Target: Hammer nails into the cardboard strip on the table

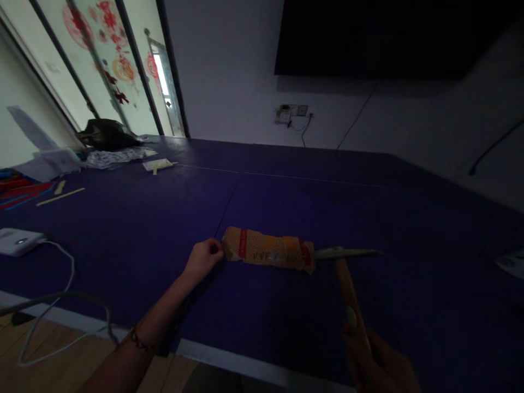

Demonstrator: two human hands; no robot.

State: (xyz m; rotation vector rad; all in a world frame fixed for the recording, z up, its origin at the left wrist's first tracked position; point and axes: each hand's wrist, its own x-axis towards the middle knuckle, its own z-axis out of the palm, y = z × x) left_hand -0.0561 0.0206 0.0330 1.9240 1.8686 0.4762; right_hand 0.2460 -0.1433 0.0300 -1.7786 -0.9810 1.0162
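A brown paper packet point(270, 250) with red bands and dotted print lies lengthwise on the purple tabletop point(262, 311). At its left end is my left hand point(204, 256), its thumb and forefinger pinched at the packet's edge. My right hand point(379, 363), low at the right and dim, is wrapped around the wooden handle of a small pick point(350, 295). The long, narrow head of the pick lies across the top of the handle. Its left end meets the packet's right end, and I cannot tell whether it goes inside. The right end tapers to a point.
A white device point(18, 242) with a cable point(71, 267) is at the left. Behind it are red and blue strips point(27, 191), papers and a black bag point(107, 135). Another pale object point(511, 263) sits at the right edge. A dark screen point(376, 38) hangs on the wall above sockets.
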